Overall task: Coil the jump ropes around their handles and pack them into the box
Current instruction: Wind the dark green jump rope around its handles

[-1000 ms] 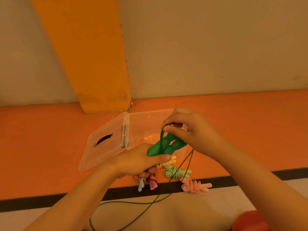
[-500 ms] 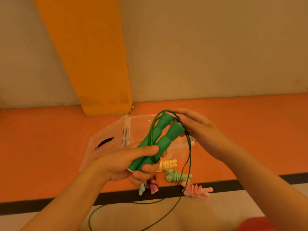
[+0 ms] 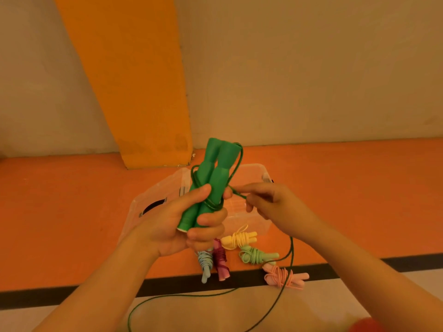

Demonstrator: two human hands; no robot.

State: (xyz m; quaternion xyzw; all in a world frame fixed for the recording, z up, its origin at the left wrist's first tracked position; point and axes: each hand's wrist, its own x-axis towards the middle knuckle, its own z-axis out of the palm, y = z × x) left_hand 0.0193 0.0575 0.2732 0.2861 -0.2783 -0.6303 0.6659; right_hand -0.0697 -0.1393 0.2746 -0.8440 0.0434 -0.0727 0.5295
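Note:
My left hand (image 3: 177, 226) grips the two dark green handles (image 3: 211, 178) held together and pointing up, over the clear plastic box (image 3: 260, 173). A few turns of the thin green cord (image 3: 291, 257) lie around the handles. My right hand (image 3: 271, 200) pinches that cord just right of the handles; the rest hangs down and loops on the floor. On the floor below lie coiled ropes: yellow (image 3: 239, 239), light green (image 3: 257, 255), pink (image 3: 284, 276), maroon (image 3: 220, 258) and light blue (image 3: 205, 262).
The box's lid (image 3: 153, 204), with a dark handle slot, lies open to the left. An orange pillar (image 3: 134, 80) stands against the beige wall behind. A black stripe (image 3: 407, 263) separates the orange floor from a pale area near me. A red object (image 3: 364, 327) shows at the bottom right.
The green handles have tilted from slanting right to nearly upright. My right hand came down from the handle tops to beside them, drawing the cord around the middle.

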